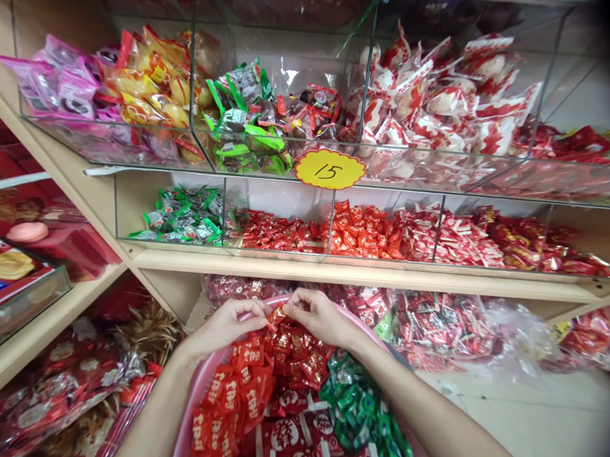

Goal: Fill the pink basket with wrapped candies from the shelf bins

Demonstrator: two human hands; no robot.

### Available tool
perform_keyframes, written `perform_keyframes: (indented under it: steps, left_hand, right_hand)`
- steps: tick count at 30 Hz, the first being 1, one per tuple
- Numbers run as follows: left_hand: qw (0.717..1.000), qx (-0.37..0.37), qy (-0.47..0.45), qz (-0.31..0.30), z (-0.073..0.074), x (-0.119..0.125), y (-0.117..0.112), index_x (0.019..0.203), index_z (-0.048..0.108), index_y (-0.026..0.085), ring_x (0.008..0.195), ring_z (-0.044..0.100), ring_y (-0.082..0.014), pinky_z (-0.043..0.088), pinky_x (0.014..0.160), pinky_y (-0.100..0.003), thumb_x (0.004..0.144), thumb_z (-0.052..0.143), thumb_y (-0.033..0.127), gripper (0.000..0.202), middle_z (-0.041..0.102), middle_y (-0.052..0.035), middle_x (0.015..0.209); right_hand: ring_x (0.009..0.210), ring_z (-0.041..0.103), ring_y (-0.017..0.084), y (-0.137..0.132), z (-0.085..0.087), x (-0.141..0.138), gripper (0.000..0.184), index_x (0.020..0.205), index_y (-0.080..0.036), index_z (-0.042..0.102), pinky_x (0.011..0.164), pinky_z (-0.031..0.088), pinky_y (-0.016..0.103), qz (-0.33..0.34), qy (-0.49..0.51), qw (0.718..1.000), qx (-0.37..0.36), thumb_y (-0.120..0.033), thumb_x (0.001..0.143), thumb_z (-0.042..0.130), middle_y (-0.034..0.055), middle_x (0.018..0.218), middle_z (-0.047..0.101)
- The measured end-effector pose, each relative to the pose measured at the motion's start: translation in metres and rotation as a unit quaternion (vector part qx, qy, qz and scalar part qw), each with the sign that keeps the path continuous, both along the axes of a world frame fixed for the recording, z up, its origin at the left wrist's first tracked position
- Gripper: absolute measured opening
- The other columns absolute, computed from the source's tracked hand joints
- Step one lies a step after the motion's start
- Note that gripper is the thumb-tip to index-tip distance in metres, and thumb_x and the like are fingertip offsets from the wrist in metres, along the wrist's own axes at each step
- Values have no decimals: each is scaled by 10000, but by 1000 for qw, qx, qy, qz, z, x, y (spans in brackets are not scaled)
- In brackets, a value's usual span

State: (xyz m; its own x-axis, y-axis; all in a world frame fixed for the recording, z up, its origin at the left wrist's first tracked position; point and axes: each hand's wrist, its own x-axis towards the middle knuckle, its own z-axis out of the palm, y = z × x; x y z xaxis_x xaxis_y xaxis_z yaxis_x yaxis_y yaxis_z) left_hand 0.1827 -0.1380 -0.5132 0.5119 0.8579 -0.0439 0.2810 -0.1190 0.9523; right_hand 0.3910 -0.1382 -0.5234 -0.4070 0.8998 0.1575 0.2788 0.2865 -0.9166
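Note:
Both of my hands meet over the far side of a pink basin filled with wrapped candies. The fingers of my left hand are pinched at the left side of a small red-and-gold wrapped candy. My right hand pinches its other side. Below them lies a heap of shiny red-and-gold candies. Orange-red packets fill the basin's left part, green-wrapped candies its right. Larger dark red packets with white lettering lie nearest me.
Ahead stand wooden shelves with clear divided bins of candies and a yellow price tag reading 15. Bagged candies sit under the bottom shelf. Another shelf with red boxes is at left; pale floor tiles show at right.

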Motion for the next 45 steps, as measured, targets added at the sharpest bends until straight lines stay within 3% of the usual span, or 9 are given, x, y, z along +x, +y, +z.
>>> perform_keyframes:
  steps: [8, 13, 22, 27, 37, 45]
  left_hand:
    - [999, 25, 12, -26, -1, -2, 1, 670, 584, 151, 829, 553, -162, 406, 784, -266, 749, 604, 349, 214, 634, -40, 886]
    - [1000, 12, 5, 13, 1, -1, 0, 701, 636, 143, 856, 571, -181, 417, 802, -282, 740, 617, 369, 230, 655, -57, 904]
    - [1000, -3, 19, 25, 13, 3, -5, 879, 680, 151, 890, 580, -196, 414, 826, -290, 777, 562, 408, 301, 685, -61, 936]
    - [999, -6, 19, 27, 14, 3, -7, 879, 684, 157, 899, 583, -205, 421, 830, -296, 775, 560, 424, 312, 690, -58, 928]
    - [999, -9, 13, 31, 14, 3, -7, 887, 690, 157, 909, 584, -207, 425, 828, -294, 769, 568, 425, 317, 693, -63, 941]
    - [1000, -6, 11, 27, 14, 3, -7, 888, 689, 158, 925, 587, -209, 422, 848, -297, 778, 563, 414, 306, 694, -61, 945]
  right_hand:
    - [578, 368, 94, -2, 2, -1, 288, 700, -160, 505, 532, 312, 219, 9, -29, 999, 36, -398, 853, 450, -23, 626, 448]
    - [570, 372, 92, 1, 7, 3, 280, 727, -160, 518, 528, 320, 220, -21, -19, 998, 53, -404, 851, 456, -19, 627, 468]
    - [501, 341, 71, 5, 2, 8, 264, 683, -152, 530, 472, 290, 208, -53, 35, 998, -24, -402, 760, 565, -34, 566, 463]
    - [535, 401, 81, 7, -2, 8, 248, 763, -151, 555, 489, 328, 205, -25, 40, 999, -22, -399, 764, 569, -17, 623, 517]
    - [568, 441, 96, 5, -11, 5, 139, 753, -177, 580, 540, 342, 210, -21, -55, 996, 64, -288, 810, 519, -21, 643, 547]
    - [589, 461, 100, 4, -12, 4, 96, 757, -177, 579, 557, 340, 206, -16, -86, 992, 91, -225, 810, 514, -24, 656, 553]
